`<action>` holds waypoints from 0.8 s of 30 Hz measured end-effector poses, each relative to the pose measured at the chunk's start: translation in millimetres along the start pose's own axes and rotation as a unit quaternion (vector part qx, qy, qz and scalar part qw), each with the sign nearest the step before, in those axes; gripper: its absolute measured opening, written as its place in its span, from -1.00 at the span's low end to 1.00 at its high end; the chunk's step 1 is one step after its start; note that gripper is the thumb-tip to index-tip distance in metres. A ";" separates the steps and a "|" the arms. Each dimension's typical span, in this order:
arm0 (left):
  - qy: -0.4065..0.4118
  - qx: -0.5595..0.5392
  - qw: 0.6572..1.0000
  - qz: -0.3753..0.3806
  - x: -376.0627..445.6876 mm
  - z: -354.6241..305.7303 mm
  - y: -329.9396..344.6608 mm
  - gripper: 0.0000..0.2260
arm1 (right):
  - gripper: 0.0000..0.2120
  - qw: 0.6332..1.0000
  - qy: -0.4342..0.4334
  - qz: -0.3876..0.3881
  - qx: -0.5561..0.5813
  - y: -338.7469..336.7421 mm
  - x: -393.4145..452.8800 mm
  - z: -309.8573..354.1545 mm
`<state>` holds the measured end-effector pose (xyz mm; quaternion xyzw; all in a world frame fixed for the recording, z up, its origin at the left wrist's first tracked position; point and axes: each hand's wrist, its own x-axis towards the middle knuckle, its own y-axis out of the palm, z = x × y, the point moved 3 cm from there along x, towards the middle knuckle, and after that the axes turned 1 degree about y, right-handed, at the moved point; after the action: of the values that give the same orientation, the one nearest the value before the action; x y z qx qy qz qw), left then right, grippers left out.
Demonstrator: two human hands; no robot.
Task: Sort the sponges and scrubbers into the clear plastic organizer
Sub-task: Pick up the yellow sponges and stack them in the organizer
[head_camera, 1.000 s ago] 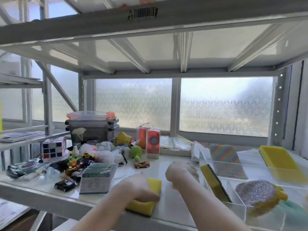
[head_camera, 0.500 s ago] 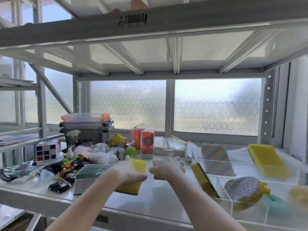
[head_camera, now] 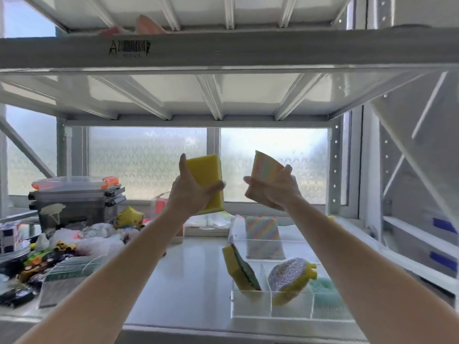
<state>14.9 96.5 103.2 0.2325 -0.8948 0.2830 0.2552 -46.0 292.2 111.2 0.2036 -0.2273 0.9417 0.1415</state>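
My left hand grips a thick yellow sponge, held upright high above the shelf. My right hand grips a pastel rainbow-striped sponge at the same height, a short gap apart. Below on the right sits the clear plastic organizer. It holds a yellow-and-green sponge leaning in the front left compartment, a silver-and-yellow scrubber in the middle one, a teal scrubber to its right, and a rainbow-striped sponge standing at the back.
A heap of toy cars, bags and a puzzle cube fills the shelf's left side. Stacked grey lidded boxes stand behind it. A pack of grey cloths lies front left. The upper shelf beam runs overhead.
Both hands have risen from shelf level to well above it. The left lifted the yellow sponge off the shelf; the right now holds a rainbow-striped sponge.
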 end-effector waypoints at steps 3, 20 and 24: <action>0.013 -0.034 0.999 0.000 5.2 -14.1 28.8 -0.02 | -0.06 1.000 0.000 -0.017 0.015 0.7 8.8 -28.9; -0.001 -0.047 0.997 0.054 27.1 -28.0 139.6 0.04 | -0.63 0.983 0.022 0.135 -0.121 41.0 22.4 -97.7; -0.011 -0.054 0.995 0.080 26.4 -47.8 169.3 0.05 | -0.66 0.966 0.028 0.138 -0.218 27.5 13.4 -98.9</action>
<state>-84.6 243.1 87.0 0.1490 -0.9274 0.2515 0.2334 -99.2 319.0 26.5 0.1075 -0.4494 0.8850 0.0572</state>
